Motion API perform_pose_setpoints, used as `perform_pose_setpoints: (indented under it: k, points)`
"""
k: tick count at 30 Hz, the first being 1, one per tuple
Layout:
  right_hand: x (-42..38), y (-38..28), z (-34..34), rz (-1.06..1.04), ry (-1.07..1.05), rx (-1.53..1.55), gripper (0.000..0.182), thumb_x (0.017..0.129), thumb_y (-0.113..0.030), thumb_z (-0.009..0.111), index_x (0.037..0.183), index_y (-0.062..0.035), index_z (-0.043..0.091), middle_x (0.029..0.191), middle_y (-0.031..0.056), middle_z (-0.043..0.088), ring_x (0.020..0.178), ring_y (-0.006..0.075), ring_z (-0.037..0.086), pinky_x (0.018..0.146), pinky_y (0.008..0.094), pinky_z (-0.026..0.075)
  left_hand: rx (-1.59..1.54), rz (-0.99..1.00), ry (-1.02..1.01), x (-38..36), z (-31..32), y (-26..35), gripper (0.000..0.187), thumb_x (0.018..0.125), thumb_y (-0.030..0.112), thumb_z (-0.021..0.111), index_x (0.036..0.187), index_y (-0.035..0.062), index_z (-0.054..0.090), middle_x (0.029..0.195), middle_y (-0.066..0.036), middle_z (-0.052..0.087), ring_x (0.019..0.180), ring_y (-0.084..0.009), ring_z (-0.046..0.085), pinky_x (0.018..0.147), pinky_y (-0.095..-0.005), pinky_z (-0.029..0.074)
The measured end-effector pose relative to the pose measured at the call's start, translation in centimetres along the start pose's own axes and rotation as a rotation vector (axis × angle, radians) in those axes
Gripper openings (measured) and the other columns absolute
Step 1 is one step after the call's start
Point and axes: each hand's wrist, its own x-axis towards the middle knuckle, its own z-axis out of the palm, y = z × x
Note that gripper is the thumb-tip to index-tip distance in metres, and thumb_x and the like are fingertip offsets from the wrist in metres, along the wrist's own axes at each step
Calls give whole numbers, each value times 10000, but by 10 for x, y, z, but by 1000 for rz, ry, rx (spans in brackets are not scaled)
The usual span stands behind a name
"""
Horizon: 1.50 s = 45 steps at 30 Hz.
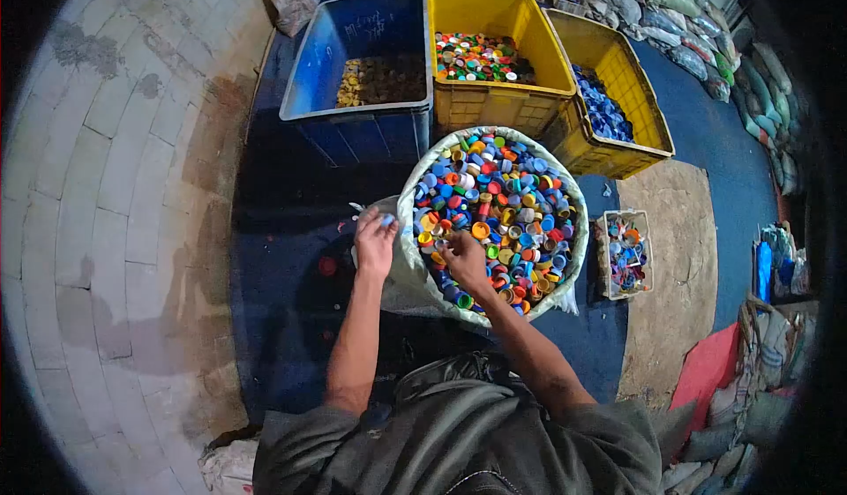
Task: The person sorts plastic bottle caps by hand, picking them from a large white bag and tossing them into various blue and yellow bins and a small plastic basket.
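Observation:
A round container lined with a pale sack (580,270) stands in front of me, heaped with bottle caps (505,204) of many colours. My left hand (376,241) is beside its left rim, fingers curled around a small blue cap (387,220). Over the lower left part of the heap, my right hand (465,258) has its fingers bent together at the caps; a small pale piece shows at its fingertips, too small to name.
Behind the heap stand a blue bin (353,117) with yellowish pieces, a yellow bin (503,98) with mixed caps, and another yellow bin (618,153) with blue caps. A small crate (605,266) sits to the right. Filled sacks (688,54) lie at the back right.

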Motion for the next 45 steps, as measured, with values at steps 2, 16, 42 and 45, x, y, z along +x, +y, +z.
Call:
perform_pose_setpoints:
  k: [2, 16, 42, 45]
  points:
    - [21, 14, 17, -59, -1, -9, 256, 767, -107, 670, 967, 17, 570, 860, 130, 662, 778, 206, 650, 706, 326, 508, -152, -86, -7, -18, -8, 8, 232, 813, 90, 598, 1021, -8, 568, 906, -111, 572, 879, -249, 571, 863, -397, 491]
    - [46, 27, 66, -265, 168, -453, 378, 726, -104, 667, 1071, -40, 525, 869, 173, 652, 873, 358, 573, 767, 456, 460, -149, -131, 162, -79, -49, 27, 155, 904, 195, 560, 939, 53, 613, 788, -18, 574, 749, -173, 567, 720, -343, 482]
    - [-18, 1, -72, 404, -52, 1399, 275, 785, -184, 590, 1002, -15, 575, 867, 62, 567, 822, 203, 566, 789, 367, 495, 1622, 551, -425, 94, 62, -45, 461, 701, 125, 755, 1104, 55, 541, 1063, -146, 642, 1003, -340, 602, 854, -418, 472]
    - [-24, -1, -79, 411, -24, 1398, 270, 799, -207, 596, 998, -24, 580, 870, 53, 571, 826, 203, 562, 754, 361, 492, 1699, 493, -401, 101, 62, -48, 474, 702, 158, 764, 1106, 55, 538, 1087, -145, 639, 1011, -340, 601, 855, -418, 474]
